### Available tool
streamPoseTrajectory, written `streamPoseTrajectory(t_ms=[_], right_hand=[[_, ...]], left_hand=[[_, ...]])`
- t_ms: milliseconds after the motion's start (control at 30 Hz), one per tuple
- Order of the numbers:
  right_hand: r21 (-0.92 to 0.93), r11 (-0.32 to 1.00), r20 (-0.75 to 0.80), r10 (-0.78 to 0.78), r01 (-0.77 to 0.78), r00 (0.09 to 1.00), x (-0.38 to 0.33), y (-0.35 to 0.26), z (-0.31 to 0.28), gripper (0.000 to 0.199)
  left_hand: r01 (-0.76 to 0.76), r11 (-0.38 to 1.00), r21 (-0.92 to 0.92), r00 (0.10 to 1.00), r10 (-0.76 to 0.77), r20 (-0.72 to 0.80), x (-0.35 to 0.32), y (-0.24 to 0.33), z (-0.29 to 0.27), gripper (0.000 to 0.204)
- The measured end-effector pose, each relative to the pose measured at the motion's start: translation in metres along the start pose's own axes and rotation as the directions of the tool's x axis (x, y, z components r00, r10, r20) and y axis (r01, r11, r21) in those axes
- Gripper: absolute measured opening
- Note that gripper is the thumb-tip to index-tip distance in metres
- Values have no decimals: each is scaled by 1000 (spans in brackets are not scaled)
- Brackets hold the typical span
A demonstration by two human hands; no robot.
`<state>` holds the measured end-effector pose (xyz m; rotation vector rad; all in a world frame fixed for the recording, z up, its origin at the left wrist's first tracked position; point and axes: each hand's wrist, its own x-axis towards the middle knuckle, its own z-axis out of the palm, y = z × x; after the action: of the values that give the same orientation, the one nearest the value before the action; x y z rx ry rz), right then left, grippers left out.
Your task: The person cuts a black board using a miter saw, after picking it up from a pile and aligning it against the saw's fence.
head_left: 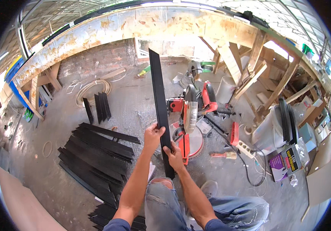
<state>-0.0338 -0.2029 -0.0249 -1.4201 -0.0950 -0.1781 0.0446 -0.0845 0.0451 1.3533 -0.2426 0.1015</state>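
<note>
A long flat black strip (pixel 158 88) with a slanted far end stands between my two hands, running from near my knee up past the saw. My left hand (pixel 153 136) grips its left edge, thumb across the face. Slightly nearer to me, my right hand (pixel 174 156) closes on the right edge, thumb on top. Just right of the strip is a red miter saw (pixel 188 119) on the floor, with a round grey base. Many similar black strips (pixel 92 154) lie in a fanned pile to the left.
A cable coil (pixel 92 91) and a few short black pieces (pixel 102 107) lie beyond the pile. To the right are a brush (pixel 224 155), a power strip (pixel 246 148), a purple and black box (pixel 284 163) and a white bucket (pixel 267 127). A long wooden bench (pixel 134 25) spans the back.
</note>
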Motion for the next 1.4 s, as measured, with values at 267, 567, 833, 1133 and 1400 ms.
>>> streamPoseTrajectory(t_ms=[267,567,833,1133,1400], right_hand=[[-216,975,138,89,-57,986,16,20,3,29],[-634,742,126,-177,216,976,23,-49,9,32],[-666,606,5,-579,435,815,87,-174,-59,20],[-704,596,25,-522,386,852,81,-157,-88,20],[-711,594,29,-510,376,859,85,-167,-102,20]], left_hand=[[249,967,61,968,-248,-23,-46,-48,-44,21],[299,954,30,891,-268,-368,-53,-101,-128,11],[399,869,293,690,-74,-720,1,-148,-242,13],[708,612,352,494,-73,-866,22,-163,-312,24],[782,355,513,464,218,-859,-29,-118,-282,37]])
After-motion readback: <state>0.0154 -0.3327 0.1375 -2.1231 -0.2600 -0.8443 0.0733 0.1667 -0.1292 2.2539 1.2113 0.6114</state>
